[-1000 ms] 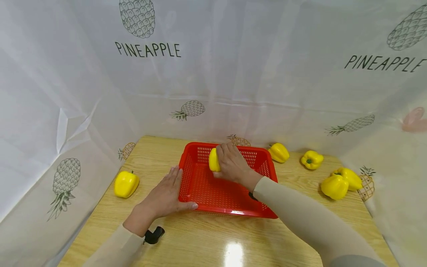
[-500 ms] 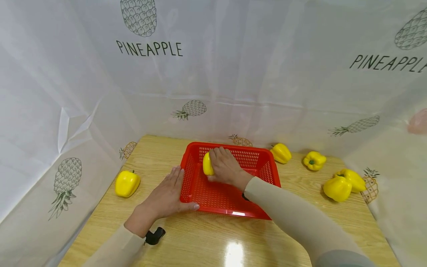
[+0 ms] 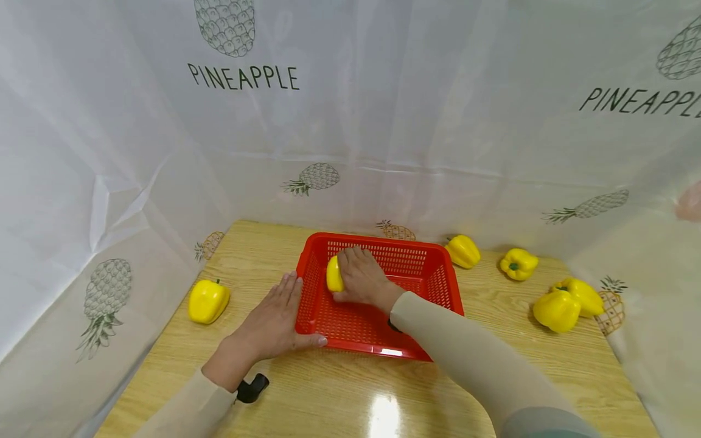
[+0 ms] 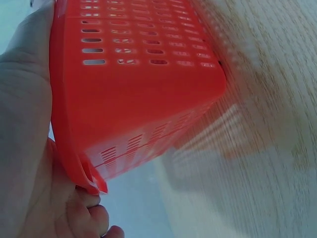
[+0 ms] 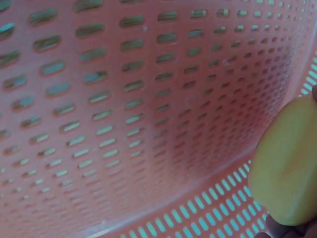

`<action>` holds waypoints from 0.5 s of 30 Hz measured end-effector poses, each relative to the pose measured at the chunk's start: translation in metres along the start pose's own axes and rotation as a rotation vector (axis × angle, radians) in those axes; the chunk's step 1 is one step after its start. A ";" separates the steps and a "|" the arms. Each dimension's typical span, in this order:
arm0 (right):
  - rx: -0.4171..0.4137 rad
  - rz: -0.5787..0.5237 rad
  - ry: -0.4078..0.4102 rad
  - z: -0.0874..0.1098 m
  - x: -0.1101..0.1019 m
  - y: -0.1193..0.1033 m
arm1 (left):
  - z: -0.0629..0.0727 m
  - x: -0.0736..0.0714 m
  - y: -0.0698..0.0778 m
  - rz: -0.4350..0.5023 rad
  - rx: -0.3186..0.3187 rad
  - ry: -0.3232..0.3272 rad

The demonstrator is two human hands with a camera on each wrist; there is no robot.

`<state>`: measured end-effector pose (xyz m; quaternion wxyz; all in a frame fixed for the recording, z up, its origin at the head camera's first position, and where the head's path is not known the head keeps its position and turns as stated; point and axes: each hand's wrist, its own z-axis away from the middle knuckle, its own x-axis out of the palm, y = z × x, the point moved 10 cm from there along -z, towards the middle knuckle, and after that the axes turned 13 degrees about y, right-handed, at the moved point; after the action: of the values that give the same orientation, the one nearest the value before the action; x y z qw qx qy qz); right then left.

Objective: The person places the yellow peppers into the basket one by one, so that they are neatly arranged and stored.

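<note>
My right hand (image 3: pixel 361 278) grips a yellow bell pepper (image 3: pixel 334 275) inside the red plastic basket (image 3: pixel 378 348), towards its left end. In the right wrist view the pepper (image 5: pixel 285 166) shows at the right edge, close to the perforated basket floor, with fingertips just visible. Whether it touches the floor is hard to tell. My left hand (image 3: pixel 268 322) rests against the basket's front left corner, fingers straight along the left rim and thumb on the front rim. In the left wrist view that hand (image 4: pixel 29 129) lies against the outer rim of the basket (image 4: pixel 133 94).
One yellow pepper (image 3: pixel 209 302) stands on the wooden table (image 3: pixel 306 395) left of the basket. Several more lie to the right: one pepper (image 3: pixel 463 251) by the back right corner, another pepper (image 3: pixel 518 264) farther right, and a touching pair (image 3: pixel 557 310). A white printed curtain (image 3: pixel 383 121) surrounds the table.
My right hand has moved left and down inside the basket with the pepper in its grip. My left hand stays at the basket's corner.
</note>
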<state>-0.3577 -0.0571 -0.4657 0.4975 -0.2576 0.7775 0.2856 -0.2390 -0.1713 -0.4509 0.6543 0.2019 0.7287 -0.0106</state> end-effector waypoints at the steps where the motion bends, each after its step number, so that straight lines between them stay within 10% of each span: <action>1: 0.004 0.003 -0.014 -0.001 0.002 0.000 | 0.000 0.000 0.000 0.002 -0.001 0.002; 15: 0.064 -0.043 -0.056 -0.004 0.021 0.004 | 0.000 0.002 -0.001 0.011 0.002 0.007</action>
<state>-0.3707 -0.0600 -0.4828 0.5334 -0.2501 0.7662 0.2568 -0.2397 -0.1716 -0.4528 0.6515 0.2067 0.7299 -0.0067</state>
